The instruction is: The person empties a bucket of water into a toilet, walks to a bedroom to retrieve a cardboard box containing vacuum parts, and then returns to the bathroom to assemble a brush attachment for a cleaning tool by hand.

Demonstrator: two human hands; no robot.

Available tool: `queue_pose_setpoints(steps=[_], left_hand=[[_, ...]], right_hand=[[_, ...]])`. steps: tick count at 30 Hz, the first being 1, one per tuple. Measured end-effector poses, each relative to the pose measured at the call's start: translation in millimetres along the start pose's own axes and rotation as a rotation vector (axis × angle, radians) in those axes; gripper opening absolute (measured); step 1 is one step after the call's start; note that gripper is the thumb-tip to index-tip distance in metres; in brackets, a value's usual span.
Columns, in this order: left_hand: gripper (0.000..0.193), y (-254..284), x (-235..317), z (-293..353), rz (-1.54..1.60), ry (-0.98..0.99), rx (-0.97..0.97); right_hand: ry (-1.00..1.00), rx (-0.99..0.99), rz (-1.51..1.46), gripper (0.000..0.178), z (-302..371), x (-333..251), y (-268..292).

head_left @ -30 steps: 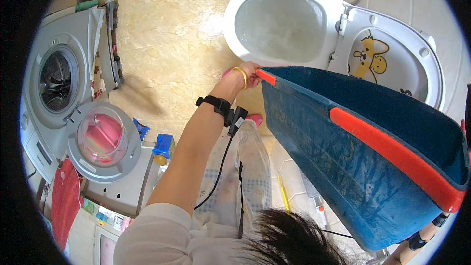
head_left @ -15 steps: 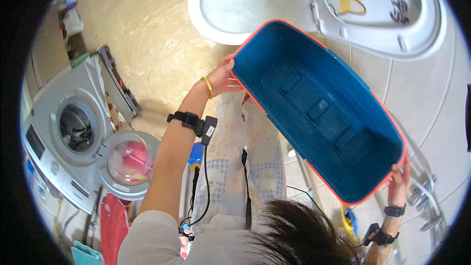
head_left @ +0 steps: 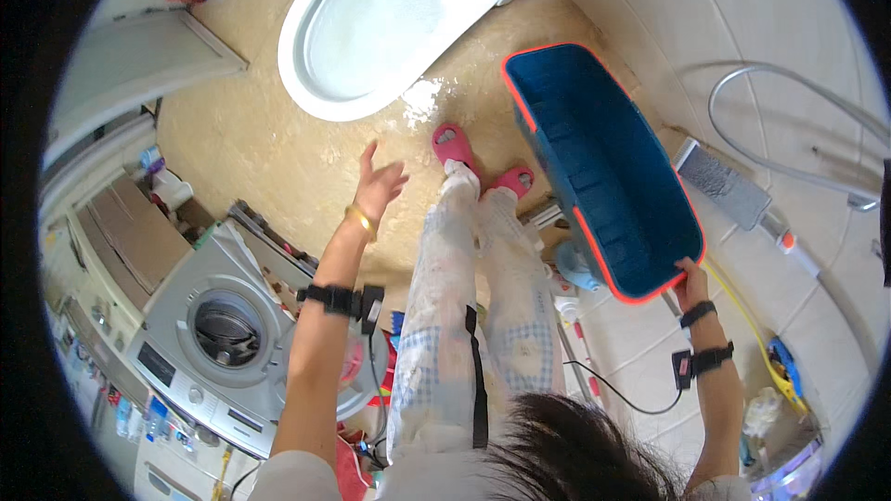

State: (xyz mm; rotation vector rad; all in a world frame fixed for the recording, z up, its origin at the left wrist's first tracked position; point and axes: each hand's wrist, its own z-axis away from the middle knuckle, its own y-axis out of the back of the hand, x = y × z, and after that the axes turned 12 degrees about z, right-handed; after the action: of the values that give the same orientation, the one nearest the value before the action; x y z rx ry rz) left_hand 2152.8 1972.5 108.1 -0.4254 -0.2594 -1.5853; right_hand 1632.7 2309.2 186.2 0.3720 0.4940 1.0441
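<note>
A deep, rectangular blue bucket (head_left: 603, 162) with an orange-red rim is to the right of my legs, its inside bare. My right hand (head_left: 690, 283) grips the rim at the bucket's near end, fingers curled over the edge. Whether its base touches the floor I cannot tell. My left hand (head_left: 379, 187) is off the bucket, held out above the floor with its fingers spread and nothing in them. Beyond that hand stands the white toilet (head_left: 297, 65), whose bowl shows pale water.
At left a grey front-loading washing machine (head_left: 176, 357) has its door swung out. A flat mop (head_left: 724, 181) leans right of the bucket, below a shower hose (head_left: 742, 74). My pink slippers (head_left: 452, 144) are on the tan floor, near a wet patch (head_left: 422, 102) by the toilet.
My left hand has let go of the bucket and drawn away to the left. With my right hand still on its rim, the bucket now appears lower and farther right.
</note>
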Motion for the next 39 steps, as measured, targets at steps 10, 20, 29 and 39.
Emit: queue_pose_setpoints(steps=[10, 20, 29, 39], left_hand=[[0.075, 116.5, -67.0, 39.0, -0.482, -0.105, 0.213], [0.077, 93.8, -72.2, 41.2, -0.662, -0.181, 0.261], [0.08, 57.6, -21.3, 143.2, -0.663, -0.265, 0.236], [0.068, 122.2, 102.6, 310.0, -0.616, -0.571, 0.338]], right_hand=[[0.109, 0.06, -0.215, 0.017, -292.4, 20.2, -104.6], [0.356, 0.165, -0.463, 0.054, -331.3, -6.9, -72.8], [0.597, -0.509, 1.319, 0.076, -54.2, 235.6, -38.5], [0.019, -0.626, 1.525, 0.083, 86.8, 336.1, 10.1]])
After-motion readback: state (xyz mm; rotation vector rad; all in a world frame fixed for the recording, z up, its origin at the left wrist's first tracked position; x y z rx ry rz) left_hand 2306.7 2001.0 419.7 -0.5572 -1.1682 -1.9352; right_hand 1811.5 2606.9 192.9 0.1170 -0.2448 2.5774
